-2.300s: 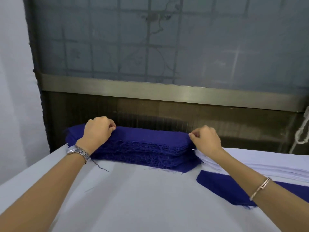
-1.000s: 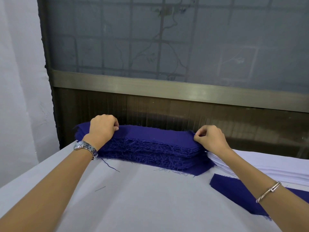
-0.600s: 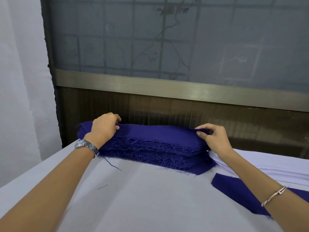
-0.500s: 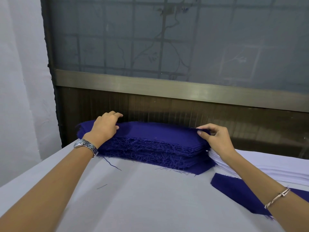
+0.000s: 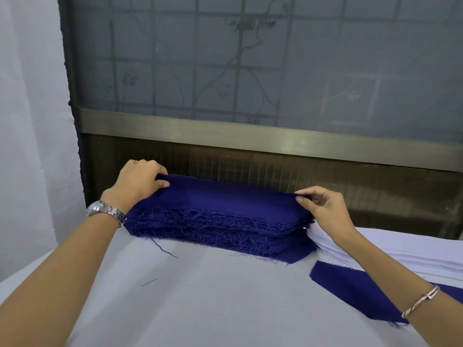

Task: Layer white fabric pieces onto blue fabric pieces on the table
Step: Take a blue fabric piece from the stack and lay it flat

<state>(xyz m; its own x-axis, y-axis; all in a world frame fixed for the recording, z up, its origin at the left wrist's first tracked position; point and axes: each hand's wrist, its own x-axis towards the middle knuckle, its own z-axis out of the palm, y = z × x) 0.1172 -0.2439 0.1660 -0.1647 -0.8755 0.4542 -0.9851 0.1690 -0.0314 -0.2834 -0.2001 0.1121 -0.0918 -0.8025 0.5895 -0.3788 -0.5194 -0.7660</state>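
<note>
Fabric (image 5: 225, 200) between left hand (image 5: 137, 182), right hand (image 5: 324, 209)

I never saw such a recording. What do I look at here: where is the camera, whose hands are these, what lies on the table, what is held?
No machine here: a person works with bare hands, and the single camera sits on that person's head, looking forward and down. On the white table lies a thick stack of blue pieces with frayed edges. Right of it is a stack of white pieces, and nearer the camera a single blue piece lies flat. The left hand and right hand each pinch one end of the top blue piece.
</note>
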